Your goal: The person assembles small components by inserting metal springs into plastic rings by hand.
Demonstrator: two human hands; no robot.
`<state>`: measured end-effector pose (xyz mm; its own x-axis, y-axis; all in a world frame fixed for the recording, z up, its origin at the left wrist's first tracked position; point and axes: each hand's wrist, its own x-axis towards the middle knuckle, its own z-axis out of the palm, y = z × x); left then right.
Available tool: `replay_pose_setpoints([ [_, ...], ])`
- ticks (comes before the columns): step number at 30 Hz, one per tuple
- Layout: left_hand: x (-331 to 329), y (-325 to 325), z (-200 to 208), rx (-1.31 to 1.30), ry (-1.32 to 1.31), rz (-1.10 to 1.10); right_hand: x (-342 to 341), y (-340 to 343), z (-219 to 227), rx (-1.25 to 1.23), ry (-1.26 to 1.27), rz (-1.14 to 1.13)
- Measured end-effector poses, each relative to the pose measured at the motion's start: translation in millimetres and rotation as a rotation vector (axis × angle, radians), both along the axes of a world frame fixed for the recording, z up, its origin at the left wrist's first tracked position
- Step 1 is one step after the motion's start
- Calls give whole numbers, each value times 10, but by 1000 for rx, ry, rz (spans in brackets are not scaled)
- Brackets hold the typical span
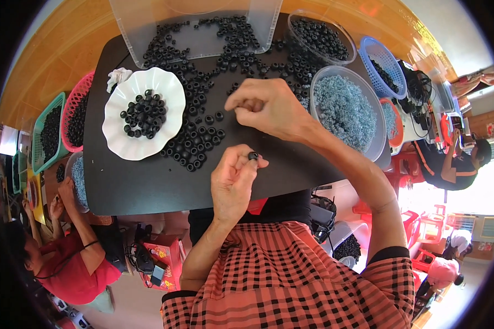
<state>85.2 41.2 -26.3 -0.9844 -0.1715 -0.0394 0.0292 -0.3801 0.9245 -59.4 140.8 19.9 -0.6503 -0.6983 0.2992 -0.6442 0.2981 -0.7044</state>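
Pinching a small black ring (pixel 253 156) between thumb and forefinger, left hand (pixel 233 183) raised just above the near edge of the black board (pixel 132 189), fingers curled narrow around the piece. Right hand (pixel 266 107) hovering further out over the board, fingers bunched tight together at the tips, close beside the scattered black rings (pixel 203 134); cannot tell whether anything sits inside that pinch. Loose rings spread in a broad band from the middle of the board up to a clear plastic tray (pixel 197 27) at the far edge, with more rings lying inside it. White scalloped plate (pixel 118 140) resting on the left part of the board, a small heap of black rings in its middle. Clear bowl (pixel 376 142) of pale blue-grey rings just right of the right hand, touching the board's edge; another clear bowl (pixel 296 22) of black rings beyond it, and a blue basket (pixel 389 60) further right. Pink basket (pixel 71 109) and green basket (pixel 38 142) of black pieces off the left side. Checked orange shirt (pixel 291 285) filling the lower frame. Another person in a red top (pixel 66 268) at lower left, a third in dark clothing (pixel 450 164) at right.
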Motion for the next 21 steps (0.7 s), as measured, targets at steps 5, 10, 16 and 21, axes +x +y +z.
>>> replay_pose_setpoints([
  [5, -19, 13, -14, 24, 30, 20, 406, 422, -16, -201, -717, -17],
  [10, -16, 12, -49, -57, 56, 6, 618, 523, -145, -278, -686, -33],
  [16, -25, 47, -20, -106, 33, 15, 656, 564, -145, -348, -684, -68],
  [21, -9, 36, -6, -100, 27, 8, 664, 556, -91, -266, -467, -64],
])
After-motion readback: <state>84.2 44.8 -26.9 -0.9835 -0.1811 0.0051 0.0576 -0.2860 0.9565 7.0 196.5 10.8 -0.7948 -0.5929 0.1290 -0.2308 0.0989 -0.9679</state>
